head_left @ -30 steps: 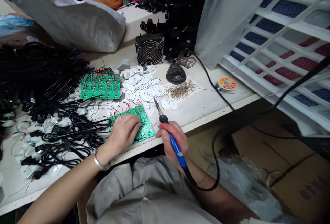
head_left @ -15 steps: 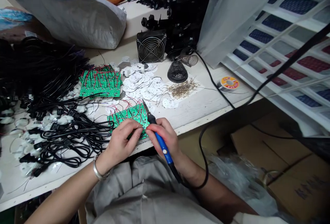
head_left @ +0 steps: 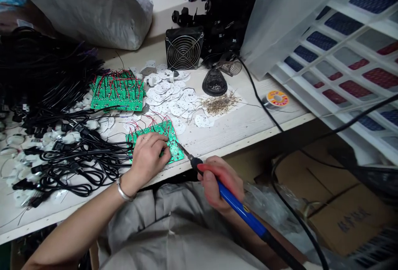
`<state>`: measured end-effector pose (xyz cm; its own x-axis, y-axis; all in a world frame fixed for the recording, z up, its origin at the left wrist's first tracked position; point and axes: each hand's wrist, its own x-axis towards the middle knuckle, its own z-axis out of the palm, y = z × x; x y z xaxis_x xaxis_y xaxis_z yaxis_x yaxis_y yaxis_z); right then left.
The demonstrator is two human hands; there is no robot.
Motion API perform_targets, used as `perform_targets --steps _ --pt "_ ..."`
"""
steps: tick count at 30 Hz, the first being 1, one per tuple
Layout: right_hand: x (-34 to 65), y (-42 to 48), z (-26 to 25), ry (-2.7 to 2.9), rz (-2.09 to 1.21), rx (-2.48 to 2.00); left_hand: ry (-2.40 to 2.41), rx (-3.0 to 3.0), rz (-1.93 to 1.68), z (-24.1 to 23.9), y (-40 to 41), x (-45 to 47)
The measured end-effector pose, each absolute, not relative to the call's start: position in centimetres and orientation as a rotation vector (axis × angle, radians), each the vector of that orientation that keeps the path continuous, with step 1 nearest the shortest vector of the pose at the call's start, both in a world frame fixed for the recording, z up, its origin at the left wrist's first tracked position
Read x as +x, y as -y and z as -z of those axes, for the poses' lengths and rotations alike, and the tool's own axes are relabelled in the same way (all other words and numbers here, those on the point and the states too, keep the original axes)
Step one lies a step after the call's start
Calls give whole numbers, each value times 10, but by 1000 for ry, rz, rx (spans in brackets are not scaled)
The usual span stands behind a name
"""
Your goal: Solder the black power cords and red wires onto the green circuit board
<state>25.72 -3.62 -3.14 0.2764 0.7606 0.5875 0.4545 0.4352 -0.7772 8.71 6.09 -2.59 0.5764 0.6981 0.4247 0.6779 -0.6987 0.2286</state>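
My right hand [head_left: 219, 183] grips a blue soldering iron [head_left: 239, 208] like a pen. The iron's tip points up and left and meets, or nearly meets, the right part of a green circuit board [head_left: 176, 150] at the table's front edge. Resting over that board's middle is my left hand [head_left: 149, 156], its thumb and fingers pinched close to the tip. Whatever they pinch is too small to make out. Thin red and black wires rise from the board's far side. Behind it to the left lies a stack of green boards [head_left: 116, 94] with similar wires.
Black cables [head_left: 90, 154] crowd the left side. White discs [head_left: 171, 96] lie beyond the board, before a fan [head_left: 184, 50]. A soldering iron stand [head_left: 214, 83], brown clippings [head_left: 220, 103] and a solder spool [head_left: 276, 99] lie rightward. Plastic drawers [head_left: 329, 50] rise at right.
My right hand has moved right and down, and the iron now tilts lower with its tip at the board's right part. My left hand has shifted slightly left. The view has tilted slightly down.
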Motion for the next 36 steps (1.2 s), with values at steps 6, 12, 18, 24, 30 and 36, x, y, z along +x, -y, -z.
perform_targets --steps 6,12,18,24,30,36 --pt "252 34 30 1380 -285 -1272 -1229 2675 -770 27 -63 87" --pt "250 29 31 1410 -212 -1260 -1263 2665 -749 26 -62 88" --pt "247 28 37 1428 -196 -1216 -1201 2723 -793 24 -62 88" --pt "245 24 40 1470 -128 -1155 -1237 2714 -770 24 -61 89" --pt "249 29 36 1421 -203 -1212 -1208 2743 -804 25 -61 89" --pt "254 33 34 1389 -265 -1243 -1221 2737 -779 24 -61 89"
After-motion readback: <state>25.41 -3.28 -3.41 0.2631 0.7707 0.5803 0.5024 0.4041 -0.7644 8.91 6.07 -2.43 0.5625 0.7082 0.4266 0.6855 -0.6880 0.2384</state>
